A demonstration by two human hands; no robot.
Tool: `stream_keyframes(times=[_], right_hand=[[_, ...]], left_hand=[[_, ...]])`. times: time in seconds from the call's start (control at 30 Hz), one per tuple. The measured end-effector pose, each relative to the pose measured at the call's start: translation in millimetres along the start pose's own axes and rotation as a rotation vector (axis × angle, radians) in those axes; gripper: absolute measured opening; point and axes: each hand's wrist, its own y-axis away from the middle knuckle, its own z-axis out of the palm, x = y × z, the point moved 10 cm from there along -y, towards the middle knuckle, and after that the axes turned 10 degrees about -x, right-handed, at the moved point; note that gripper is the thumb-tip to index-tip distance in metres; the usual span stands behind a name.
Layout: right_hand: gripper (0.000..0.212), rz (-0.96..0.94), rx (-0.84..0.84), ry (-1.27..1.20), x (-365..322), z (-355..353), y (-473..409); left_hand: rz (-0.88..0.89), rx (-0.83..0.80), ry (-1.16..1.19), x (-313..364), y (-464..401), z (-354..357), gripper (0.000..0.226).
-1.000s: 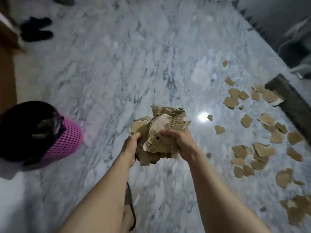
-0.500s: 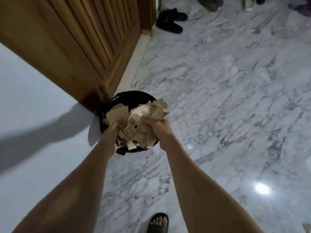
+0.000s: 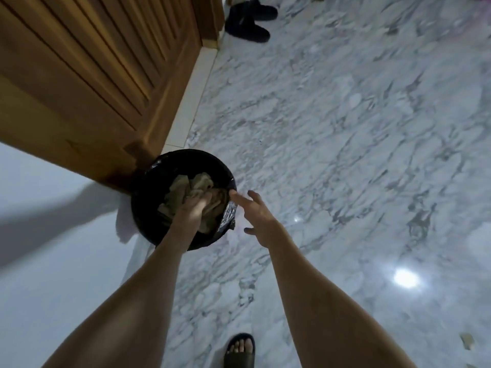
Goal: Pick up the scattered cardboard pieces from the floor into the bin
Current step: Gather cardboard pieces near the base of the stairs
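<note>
The left hand (image 3: pixel 191 208) reaches down inside the bin (image 3: pixel 148 208) and rests on the cardboard pieces (image 3: pixel 183 187); whether its fingers grip them cannot be told (they are blurred and partly hidden). The right hand (image 3: pixel 256 216) hovers just beside the bin, over its right rim, fingers spread and holding nothing. The crumpled cardboard pieces lie inside the bin. The bin stands on the marble floor (image 3: pixel 345 128), against the corner of a wooden door (image 3: pixel 93 75). Far beyond the bin lie dark slippers (image 3: pixel 248 19). Nearer than the bin, a sandaled foot (image 3: pixel 240 350) stands.
</note>
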Motion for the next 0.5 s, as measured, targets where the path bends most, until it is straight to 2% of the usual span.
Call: stream_keyframes(times=[0.03, 0.1, 0.23, 0.3, 0.4, 0.5], right_hand=[[0.084, -0.005, 0.022, -0.018, 2, -23, 10], [0.084, -0.028, 0.091, -0.065, 4, -78, 32], [0.089, -0.080, 0.268, -0.194, 17, -212, 105], [0.089, -0.082, 0.319, -0.264, 34, -285, 149], [0.088, -0.115, 0.448, -0.364, 69, -410, 234], [0.086, -0.180, 0.686, -0.487, 126, -535, 342]], left_hand=[[0.012, -0.031, -0.069, 10, -1, 29, 0.024], [0.047, -0.097, -0.164, 29, 3, 95, 0.032], [0.009, -0.338, -0.315, 51, 34, 265, 0.067], [-0.008, -0.427, -0.386, 57, 58, 356, 0.077], [-0.005, -0.578, -0.516, 56, 100, 508, 0.083], [0.012, -0.760, -0.606, 34, 153, 661, 0.081]])
